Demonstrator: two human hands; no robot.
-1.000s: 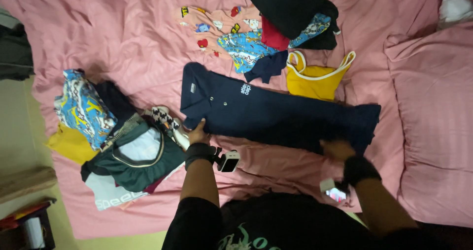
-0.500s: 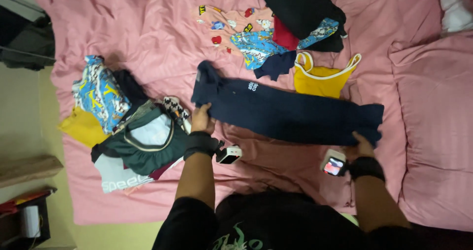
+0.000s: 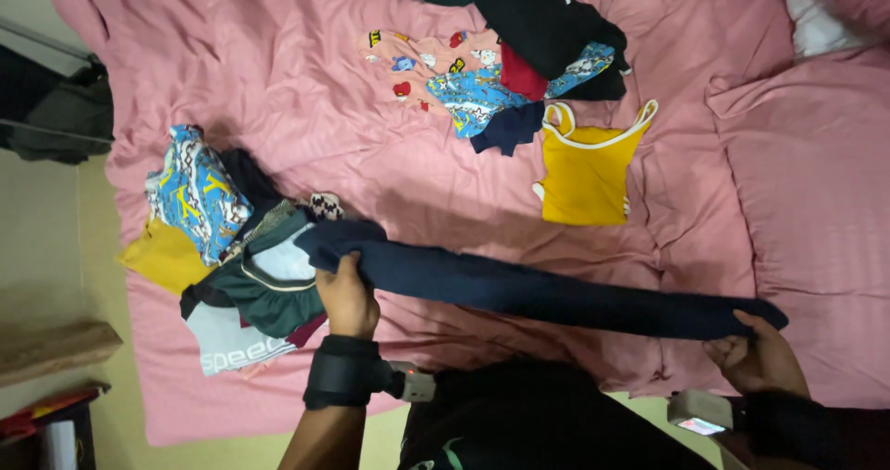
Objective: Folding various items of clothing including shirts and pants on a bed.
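At the far nine o'clock side, off the bed (image 3: pixel 278 81), a strip of pale floor (image 3: pixel 56 238) shows beside the pink cover. On the bed's nine o'clock edge sits a heap of clothes: a blue patterned garment (image 3: pixel 193 192) on top of a yellow piece (image 3: pixel 165 257), and toward five o'clock of those a dark green and white garment (image 3: pixel 269 289) lying over a white one (image 3: pixel 227 345).

The left hand (image 3: pixel 348 298) is at about seven o'clock of the view, a black wrist strap (image 3: pixel 343 370) below it. Its fingers are closed on one end of the navy garment (image 3: pixel 538 289), which touches the edge of the heap there. The garment is folded into a long narrow band, stretched from the left hand across the lower middle of the bed toward four o'clock.

At twelve o'clock lies a second scatter: a pink printed piece (image 3: pixel 408 57), a bright blue patterned piece (image 3: pixel 473 95), a red one (image 3: pixel 522 76), and black clothes (image 3: pixel 538 11) above them. Just toward four o'clock of these a yellow tank top (image 3: pixel 584 169) lies flat, apart from the navy band.

The right hand (image 3: pixel 756 359) is at five o'clock, gripping the band's other end, with a small device (image 3: pixel 700 412) at the wrist. The two hands are well apart. At three o'clock lies a pink pillow (image 3: pixel 816 183).
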